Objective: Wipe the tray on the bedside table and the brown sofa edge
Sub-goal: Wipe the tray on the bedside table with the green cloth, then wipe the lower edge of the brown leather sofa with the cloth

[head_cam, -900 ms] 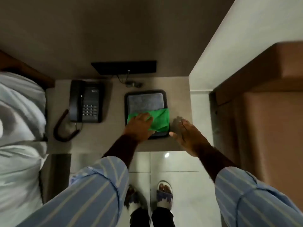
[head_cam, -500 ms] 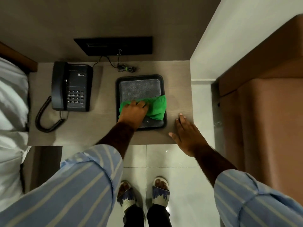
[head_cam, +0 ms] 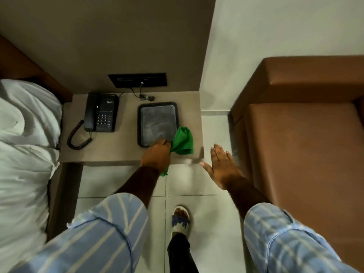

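Observation:
A black tray (head_cam: 157, 123) with a grey inner surface lies on the beige bedside table (head_cam: 110, 150). My left hand (head_cam: 156, 155) grips a green cloth (head_cam: 183, 140) at the tray's near right corner; the cloth hangs over the tray's right rim onto the table. My right hand (head_cam: 222, 166) hovers flat with fingers spread, off the table's right edge, above the floor gap. The brown sofa (head_cam: 299, 134) stands to the right, its left edge close to my right hand.
A black corded telephone (head_cam: 100, 113) sits left of the tray. A dark wall panel (head_cam: 137, 80) with a cable is behind it. A bed with white pillows (head_cam: 25, 146) borders the left. Tiled floor (head_cam: 197, 198) and my sandalled foot (head_cam: 180, 219) are below.
My left hand dragged the green cloth from the tray's middle to its near right corner and off the rim. My right hand lifted off the table and shifted right. The view pulled back.

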A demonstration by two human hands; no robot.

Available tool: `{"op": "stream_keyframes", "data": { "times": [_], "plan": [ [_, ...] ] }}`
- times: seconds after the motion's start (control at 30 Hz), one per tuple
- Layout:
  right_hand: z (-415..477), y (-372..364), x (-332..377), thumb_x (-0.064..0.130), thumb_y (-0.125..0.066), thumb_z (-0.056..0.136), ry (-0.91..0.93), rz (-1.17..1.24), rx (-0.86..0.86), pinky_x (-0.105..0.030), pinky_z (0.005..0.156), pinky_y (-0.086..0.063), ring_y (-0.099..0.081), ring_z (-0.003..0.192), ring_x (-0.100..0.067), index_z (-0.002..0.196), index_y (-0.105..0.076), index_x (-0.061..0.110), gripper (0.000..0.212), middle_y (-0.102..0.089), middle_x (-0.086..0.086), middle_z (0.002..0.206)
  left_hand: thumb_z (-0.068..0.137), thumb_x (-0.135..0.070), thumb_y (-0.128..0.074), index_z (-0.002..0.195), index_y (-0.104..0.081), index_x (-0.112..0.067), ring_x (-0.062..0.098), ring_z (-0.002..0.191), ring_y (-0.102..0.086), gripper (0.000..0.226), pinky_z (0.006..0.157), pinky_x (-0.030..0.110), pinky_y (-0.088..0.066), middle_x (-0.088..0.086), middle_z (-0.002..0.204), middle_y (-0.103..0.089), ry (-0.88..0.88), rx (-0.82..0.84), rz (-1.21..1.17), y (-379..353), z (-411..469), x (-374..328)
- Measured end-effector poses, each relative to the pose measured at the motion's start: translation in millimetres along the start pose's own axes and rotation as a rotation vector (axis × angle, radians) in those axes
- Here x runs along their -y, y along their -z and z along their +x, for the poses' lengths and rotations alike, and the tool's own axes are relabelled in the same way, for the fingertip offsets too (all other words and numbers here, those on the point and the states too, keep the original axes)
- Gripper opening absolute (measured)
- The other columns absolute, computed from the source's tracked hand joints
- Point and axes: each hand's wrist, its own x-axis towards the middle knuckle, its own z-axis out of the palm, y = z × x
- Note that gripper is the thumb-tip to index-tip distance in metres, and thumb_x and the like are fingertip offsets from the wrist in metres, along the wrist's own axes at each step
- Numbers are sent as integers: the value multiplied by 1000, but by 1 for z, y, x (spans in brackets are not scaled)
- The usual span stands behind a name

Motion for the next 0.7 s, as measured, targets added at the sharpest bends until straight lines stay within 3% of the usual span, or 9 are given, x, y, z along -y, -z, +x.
{"op": "stream_keyframes", "data": {
  "times": [0.17, 0.27, 0.43, 0.5, 0.6, 0.7],
  "plan": [
    [-114, -41, -50, 65, -24, 107, -45, -25, -40, -42, 136, -3, 0, 167, -23, 169, -8, 6, 87, -1, -12, 180, 99, -24, -55, 111, -66, -5, 30, 98, -62, 24, 79, 33, -42, 17, 115, -65, -58, 170, -170, -11, -82, -62],
    [-170, -77, -92, 65, -28, 107, -106, -16, -46, -43, 137, -5, -1, 167, -23, 168, -10, 6, 87, -2, -12, 180, 98, -26, -58, 113, -64, -4, 36, 104, -63, 28, 82, 33, -43, 20, 115, -67, -40, 159, -287, -49, -124, -92],
    [-229, -158, -179, 63, -34, 105, -234, 12, -85, -48, 136, -8, -4, 167, -30, 167, -13, 4, 88, -5, -17, 179, 95, -28, -65, 107, -65, -4, 33, 97, -66, 27, 87, 44, -57, 17, 105, -69, 88, 158, -541, -162, -181, -137],
    [-240, -197, -219, 74, -27, 101, -305, 3, -127, -54, 136, -12, -6, 166, -35, 167, -16, 2, 98, -9, -20, 178, 93, -29, -66, 107, -67, -6, 31, 96, -68, 27, 89, 48, -58, 15, 104, -71, 150, 186, -644, -223, -198, -154],
    [-241, -250, -270, 79, -12, 89, -332, -38, -194, -59, 134, -14, -5, 166, -36, 168, -13, 5, 109, -6, -19, 178, 93, -29, -67, 112, -67, -8, 26, 96, -68, 28, 88, 42, -58, 10, 106, -71, 272, 211, -779, -313, -213, -174],
    [-229, -295, -299, 72, -24, 99, -278, -133, -409, -58, 134, -9, -4, 167, -32, 169, -8, 12, 94, -4, -14, 179, 95, -24, -66, 115, -66, -8, 21, 95, -64, 26, 84, 32, -53, 2, 102, -67, 415, 179, -919, -396, -217, -196]
  ]
}}
